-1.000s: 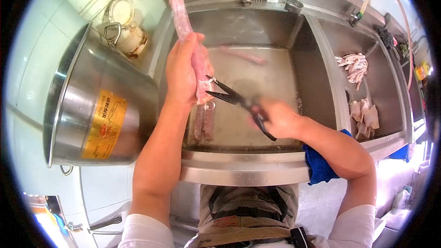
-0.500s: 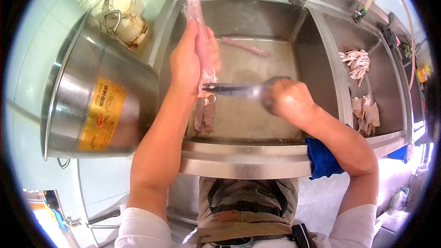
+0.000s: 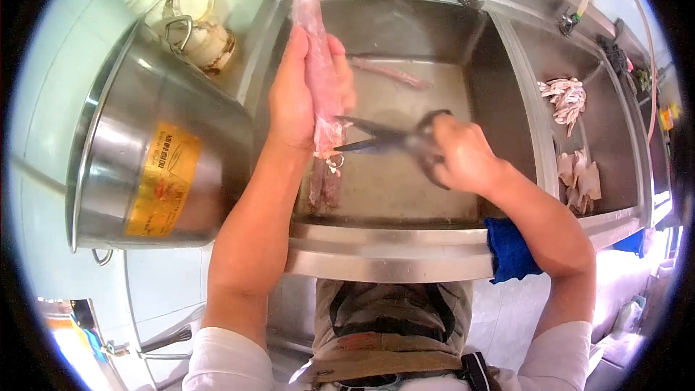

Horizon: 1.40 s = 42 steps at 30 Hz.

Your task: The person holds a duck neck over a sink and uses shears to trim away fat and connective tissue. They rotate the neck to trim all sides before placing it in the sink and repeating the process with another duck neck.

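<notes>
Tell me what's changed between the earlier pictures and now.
The scissors closed half a second ago and have opened again at the near end of the long piece of meat. Nothing was taken hold of or let go: the left hand still grips the meat, the right hand the scissors. The strip lying in the sink and the pot stayed put.

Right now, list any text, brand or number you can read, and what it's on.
"加厚桶底": gold label on the steel pot, turned sideways; my best reading, the last two characters are soft.
Red mark and smaller print, same label: too blurred to read.
Reddish marking on the brown waist cloth: can't tell if it's text.
No other readable text or numbers.
</notes>
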Each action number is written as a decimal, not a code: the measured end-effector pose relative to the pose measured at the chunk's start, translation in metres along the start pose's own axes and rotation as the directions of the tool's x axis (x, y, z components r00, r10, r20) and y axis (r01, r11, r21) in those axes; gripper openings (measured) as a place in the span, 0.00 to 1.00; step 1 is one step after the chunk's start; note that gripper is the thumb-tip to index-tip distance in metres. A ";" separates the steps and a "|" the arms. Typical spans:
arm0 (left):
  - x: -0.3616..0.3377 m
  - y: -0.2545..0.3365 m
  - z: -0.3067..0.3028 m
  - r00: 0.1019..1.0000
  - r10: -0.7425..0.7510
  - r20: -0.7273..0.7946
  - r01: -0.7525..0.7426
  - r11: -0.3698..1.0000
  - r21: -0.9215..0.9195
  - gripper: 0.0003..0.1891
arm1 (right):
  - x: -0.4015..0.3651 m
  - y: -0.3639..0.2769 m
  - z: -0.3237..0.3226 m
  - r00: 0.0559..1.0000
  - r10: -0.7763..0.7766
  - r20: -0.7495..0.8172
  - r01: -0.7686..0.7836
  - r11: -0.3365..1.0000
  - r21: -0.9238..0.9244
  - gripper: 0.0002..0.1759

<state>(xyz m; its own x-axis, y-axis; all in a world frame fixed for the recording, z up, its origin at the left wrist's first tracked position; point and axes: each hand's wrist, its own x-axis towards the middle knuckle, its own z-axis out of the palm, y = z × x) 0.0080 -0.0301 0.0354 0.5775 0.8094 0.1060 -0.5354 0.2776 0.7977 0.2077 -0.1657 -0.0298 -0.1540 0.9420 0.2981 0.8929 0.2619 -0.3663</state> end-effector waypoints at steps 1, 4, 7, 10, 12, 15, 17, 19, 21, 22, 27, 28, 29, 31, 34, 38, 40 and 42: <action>-0.001 -0.001 0.001 1.000 0.000 0.010 0.000 1.000 0.009 0.23 | 0.002 -0.002 -0.003 1.000 -0.022 -0.013 0.022 1.000 -0.013 0.16; -0.002 -0.001 0.002 0.998 -0.040 0.048 0.038 0.999 0.034 0.24 | 0.003 0.000 -0.003 0.998 -0.031 -0.060 0.025 0.995 -0.095 0.16; -0.002 -0.003 0.001 0.994 -0.074 0.080 0.073 0.997 0.012 0.24 | 0.003 -0.001 -0.007 0.990 -0.078 -0.118 0.057 0.982 -0.179 0.16; -0.003 -0.002 0.005 0.995 -0.102 -0.003 0.102 0.995 -0.001 0.24 | 0.002 -0.001 -0.006 0.986 -0.093 -0.138 0.059 0.971 -0.231 0.15; -0.004 -0.003 0.007 0.992 -0.110 -0.064 0.108 0.994 -0.034 0.23 | 0.001 -0.001 -0.005 0.989 -0.082 -0.123 0.049 0.967 -0.251 0.14; -0.002 -0.005 0.000 0.988 -0.139 -0.060 0.131 0.984 -0.120 0.21 | -0.001 0.001 -0.004 0.989 -0.093 -0.119 0.061 0.967 -0.248 0.11; -0.001 -0.006 -0.004 0.989 -0.138 -0.048 0.130 0.983 -0.133 0.21 | -0.001 0.005 -0.004 0.975 -0.149 -0.165 0.112 0.970 -0.215 0.10; -0.002 -0.006 -0.001 0.992 -0.109 -0.060 0.103 0.990 -0.092 0.20 | -0.002 0.012 0.005 0.985 -0.105 -0.135 0.091 0.990 -0.104 0.09; -0.001 -0.005 0.001 0.991 -0.107 -0.081 0.103 0.993 -0.059 0.20 | -0.001 0.011 0.008 0.993 -0.036 -0.110 0.042 0.998 0.053 0.08; -0.001 -0.004 0.001 0.990 -0.106 -0.095 0.102 0.994 -0.042 0.20 | 0.000 0.007 0.009 0.995 0.011 -0.096 0.004 0.988 0.154 0.08; 0.000 -0.004 0.001 0.995 -0.099 -0.034 0.096 0.993 -0.072 0.22 | 0.001 0.013 0.016 0.997 -0.006 -0.080 0.016 0.993 0.115 0.09; -0.001 -0.003 -0.001 0.990 -0.134 0.040 0.138 0.983 -0.124 0.22 | 0.001 0.012 0.015 0.997 -0.013 -0.080 0.017 0.999 0.047 0.09; -0.002 -0.004 0.000 0.993 -0.122 0.007 0.122 0.988 -0.092 0.22 | 0.001 0.011 0.013 0.997 -0.018 -0.079 0.017 1.000 -0.021 0.10; -0.003 -0.004 0.008 0.994 -0.093 -0.057 0.092 0.995 -0.026 0.23 | 0.003 0.005 0.011 0.994 0.017 -0.109 -0.024 0.998 -0.062 0.10; -0.004 -0.004 0.006 0.992 -0.123 0.025 0.124 0.991 -0.056 0.23 | 0.003 0.010 0.015 0.999 -0.004 -0.049 -0.004 0.986 -0.167 0.12; -0.005 -0.004 0.004 0.987 -0.159 -0.011 0.156 0.980 -0.127 0.23 | -0.001 0.006 0.011 0.997 -0.025 -0.066 0.012 0.980 -0.200 0.11; -0.006 -0.006 0.002 0.988 -0.153 -0.014 0.150 0.978 -0.142 0.24 | -0.001 0.007 0.013 0.998 -0.025 -0.060 0.015 0.987 -0.163 0.11; -0.007 -0.007 0.007 0.991 -0.117 -0.062 0.111 0.989 -0.093 0.25 | -0.001 0.011 0.021 0.997 -0.020 -0.073 0.015 0.997 -0.075 0.08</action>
<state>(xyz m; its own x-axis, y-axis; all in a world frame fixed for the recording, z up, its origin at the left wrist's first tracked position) 0.0117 -0.0410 0.0332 0.5967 0.8021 -0.0250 -0.5231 0.4124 0.7459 0.2092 -0.1597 -0.0530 -0.1404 0.9186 0.3693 0.9199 0.2590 -0.2945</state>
